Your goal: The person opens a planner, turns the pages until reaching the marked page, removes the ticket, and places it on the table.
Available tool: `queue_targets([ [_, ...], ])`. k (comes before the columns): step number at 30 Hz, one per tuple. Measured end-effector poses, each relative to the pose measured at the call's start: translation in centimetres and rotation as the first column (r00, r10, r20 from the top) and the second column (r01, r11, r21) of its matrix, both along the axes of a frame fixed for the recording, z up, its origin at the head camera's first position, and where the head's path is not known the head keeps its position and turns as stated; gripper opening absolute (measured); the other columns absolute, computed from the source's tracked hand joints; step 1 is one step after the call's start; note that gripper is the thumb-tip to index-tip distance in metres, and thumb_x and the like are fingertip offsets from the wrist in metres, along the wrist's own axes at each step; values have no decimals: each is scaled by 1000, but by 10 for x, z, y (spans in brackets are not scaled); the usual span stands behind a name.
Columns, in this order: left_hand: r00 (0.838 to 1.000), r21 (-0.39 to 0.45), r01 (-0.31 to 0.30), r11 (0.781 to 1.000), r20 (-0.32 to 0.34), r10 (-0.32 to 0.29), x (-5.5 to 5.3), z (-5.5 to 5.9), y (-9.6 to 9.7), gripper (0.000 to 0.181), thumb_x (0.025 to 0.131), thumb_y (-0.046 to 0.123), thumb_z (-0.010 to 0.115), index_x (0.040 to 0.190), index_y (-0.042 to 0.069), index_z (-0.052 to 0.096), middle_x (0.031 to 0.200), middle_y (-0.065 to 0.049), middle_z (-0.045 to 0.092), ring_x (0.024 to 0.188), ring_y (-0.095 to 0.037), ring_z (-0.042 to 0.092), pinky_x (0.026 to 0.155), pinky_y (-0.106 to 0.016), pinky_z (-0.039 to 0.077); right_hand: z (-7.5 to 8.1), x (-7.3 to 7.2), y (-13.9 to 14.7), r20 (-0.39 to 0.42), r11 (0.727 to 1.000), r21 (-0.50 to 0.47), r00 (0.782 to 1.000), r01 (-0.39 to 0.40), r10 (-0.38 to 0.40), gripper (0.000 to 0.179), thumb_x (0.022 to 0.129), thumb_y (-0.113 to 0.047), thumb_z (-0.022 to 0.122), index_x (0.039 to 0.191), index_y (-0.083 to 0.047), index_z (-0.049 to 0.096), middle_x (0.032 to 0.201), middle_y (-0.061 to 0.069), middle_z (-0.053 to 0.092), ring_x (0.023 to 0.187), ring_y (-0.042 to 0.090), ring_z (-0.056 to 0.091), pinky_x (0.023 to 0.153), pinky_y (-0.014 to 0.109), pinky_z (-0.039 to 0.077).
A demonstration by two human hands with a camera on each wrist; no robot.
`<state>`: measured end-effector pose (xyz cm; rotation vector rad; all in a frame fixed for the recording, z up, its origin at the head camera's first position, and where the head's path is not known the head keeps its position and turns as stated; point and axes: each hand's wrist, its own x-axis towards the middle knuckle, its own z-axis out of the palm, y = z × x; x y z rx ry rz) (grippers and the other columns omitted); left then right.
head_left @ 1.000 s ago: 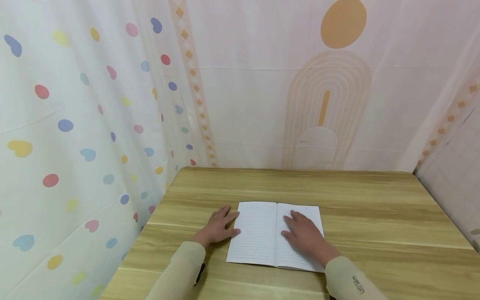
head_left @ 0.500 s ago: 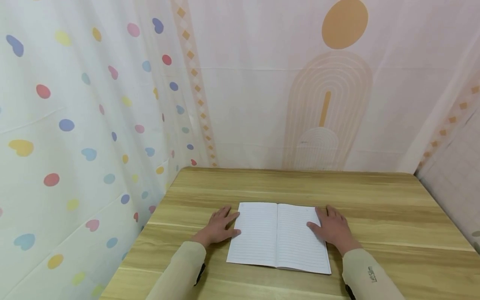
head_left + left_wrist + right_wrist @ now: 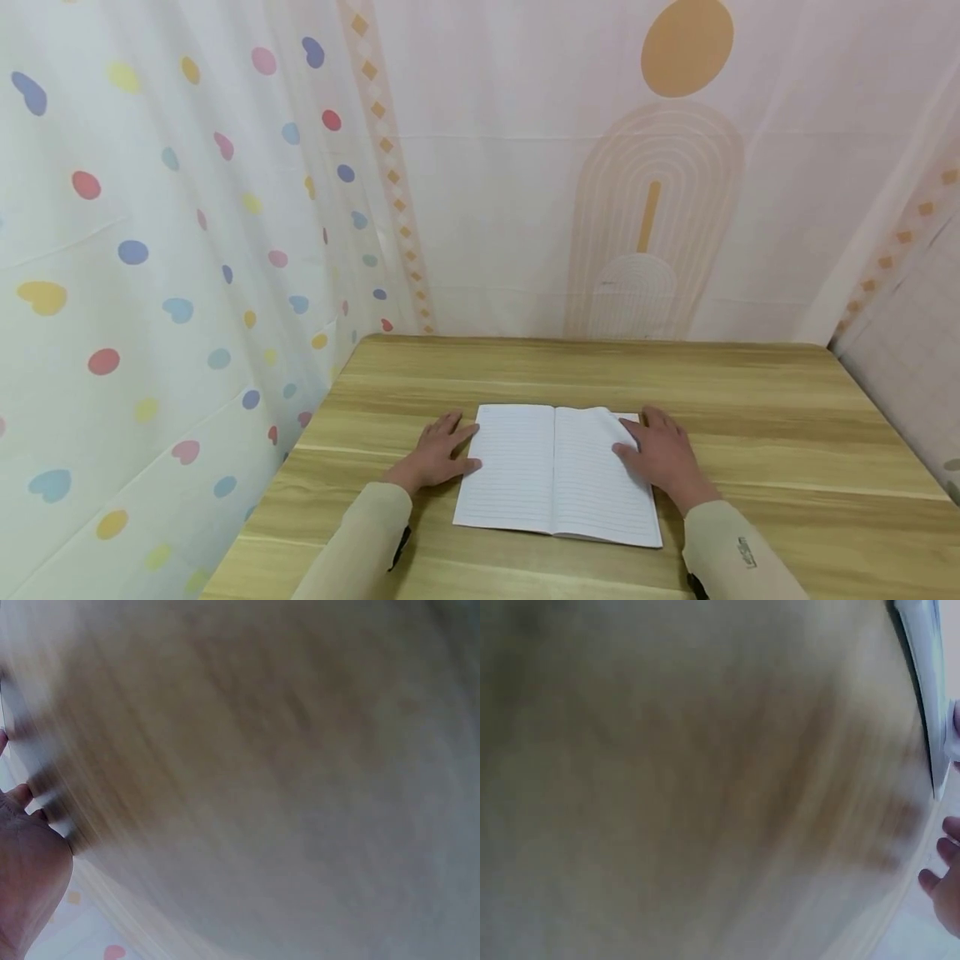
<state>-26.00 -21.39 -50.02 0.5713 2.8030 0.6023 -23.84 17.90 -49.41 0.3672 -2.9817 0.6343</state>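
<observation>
A lined notebook (image 3: 516, 467) lies open and flat, its spine running toward the person. At its left edge my left hand (image 3: 438, 451) rests, thumb and index fingertip on the margin and the other fingers spread over the wood; the left wrist view shows only part of that hand (image 3: 34, 881). Thumb and index finger of my right hand (image 3: 663, 454) pinch the outer edge of the right page (image 3: 592, 475). That page's top corner bends up and inward, baring a strip of the sheet beneath. The right wrist view catches some fingers (image 3: 949, 889) beside the notebook's edge (image 3: 926, 682).
The wood-grain table (image 3: 787, 433) extends around the notebook on every side. Behind it hangs a pale curtain (image 3: 495, 208) with an arch print, and on the left a curtain with coloured dots (image 3: 187, 375).
My right hand has slid from the middle of the right page to its outer edge, and the page's top corner has since curled up. My left hand stays put.
</observation>
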Motion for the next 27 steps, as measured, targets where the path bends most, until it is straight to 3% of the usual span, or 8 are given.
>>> queue_targets([
  [3, 1000, 2, 0, 1000, -2, 0, 0, 0, 0, 69, 97, 44, 62, 154, 13, 39, 162, -24, 15, 149, -41, 10, 117, -58, 7, 0, -3, -3, -45, 998, -69, 999, 1, -4, 47, 96, -28, 64, 134, -1, 61, 137, 33, 49, 128, 51, 44, 101, 67, 34],
  [6, 1000, 7, 0, 1000, -8, 0, 0, 1, 1, 69, 97, 43, 62, 153, 12, 39, 161, -24, 15, 148, -42, 11, 117, -58, 8, 5, -7, -8, -1, 979, -202, 999, 31, -32, 51, 96, -27, 65, 138, 0, 57, 127, 27, 60, 111, 41, 58, 93, 57, 45],
  [10, 1000, 13, 1, 1000, -7, -1, 1, 2, 1, 68, 97, 42, 63, 153, 12, 40, 161, -24, 15, 148, -42, 11, 117, -58, 8, 20, -9, -17, 119, 914, -388, 990, 113, -72, 60, 98, -26, 65, 147, 1, 44, 121, 26, 63, 95, 30, 62, 82, 47, 52],
  [16, 1000, 25, 5, 1000, -5, -5, 1, 2, 1, 68, 97, 42, 63, 153, 11, 41, 161, -24, 16, 148, -43, 11, 117, -59, 8, 40, -9, -29, 162, 825, -545, 984, 152, -74, 69, 100, -23, 60, 155, 2, 26, 111, 29, 66, 92, 31, 66, 81, 46, 54],
  [19, 1000, 21, 6, 1000, -4, -6, 2, 2, 1, 68, 97, 42, 63, 153, 11, 40, 161, -24, 15, 148, -42, 11, 117, -58, 8, 46, -9, -34, 176, 765, -626, 983, 153, -52, 67, 102, -21, 57, 156, -1, 24, 119, 30, 64, 101, 34, 66, 88, 44, 52],
  [21, 1000, 19, 5, 1000, -1, -5, 2, 2, 1, 68, 97, 42, 63, 153, 11, 40, 161, -24, 15, 148, -42, 11, 117, -58, 8, 50, -8, -38, 185, 714, -684, 982, 151, -31, 63, 102, -20, 56, 156, -3, 27, 124, 29, 63, 101, 32, 65, 84, 40, 53],
  [27, 1000, 19, 2, 1000, 0, -2, 2, 4, 1, 68, 97, 41, 63, 153, 11, 40, 161, -25, 15, 148, -43, 11, 117, -58, 8, 58, -3, -51, 157, 568, -818, 984, 84, 80, 49, 103, -10, 51, 150, 0, 41, 108, 23, 66, 78, 16, 62, 63, 27, 53],
])
